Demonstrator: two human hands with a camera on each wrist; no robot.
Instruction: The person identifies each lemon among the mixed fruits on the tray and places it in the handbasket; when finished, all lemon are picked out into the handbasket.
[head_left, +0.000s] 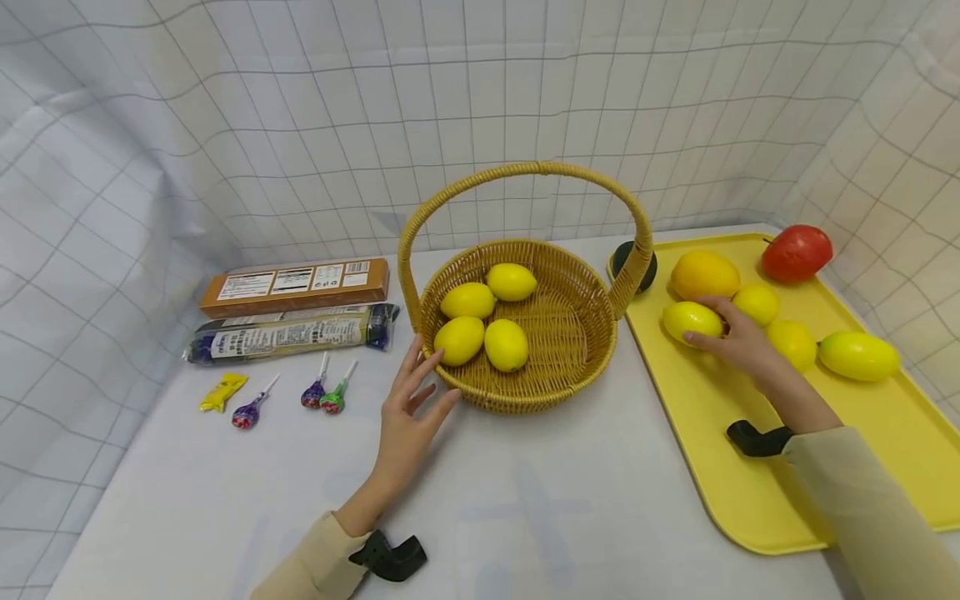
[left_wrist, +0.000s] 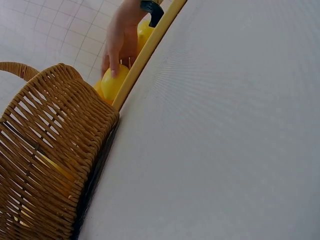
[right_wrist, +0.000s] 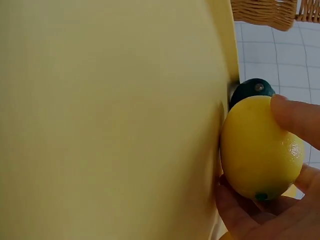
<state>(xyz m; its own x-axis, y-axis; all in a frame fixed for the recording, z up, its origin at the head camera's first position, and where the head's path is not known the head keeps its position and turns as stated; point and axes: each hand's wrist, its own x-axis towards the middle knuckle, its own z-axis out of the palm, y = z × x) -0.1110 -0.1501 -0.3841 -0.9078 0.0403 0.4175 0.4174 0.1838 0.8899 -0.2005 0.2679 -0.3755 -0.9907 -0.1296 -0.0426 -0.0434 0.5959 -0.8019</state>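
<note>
1. Pinching a lemon [head_left: 692, 323] between thumb and fingers: that's the right hand [head_left: 742, 337], over the left part of the yellow tray [head_left: 697, 446]. Can't really tell if the lemon's off the tray or touching it.
2. Left hand [head_left: 411, 421] is just relaxed, fingers spread, tips up against the near left rim of the basket [head_left: 517, 398].
3. Four more lemons [head_left: 467, 302] sit inside the basket, bunched to the left, handle standing up over them.
4. Around the held lemon: a bigger orange-yellow fruit [head_left: 705, 275] behind it, a red fruit [head_left: 797, 253] at the far right corner, and some dark green fruit [head_left: 633, 267] at the far left one.
5. Over on the left: a box [head_left: 296, 283], a long packet [head_left: 300, 333], three lollipops [head_left: 251, 410] and a yellow candy [head_left: 222, 392].
</note>
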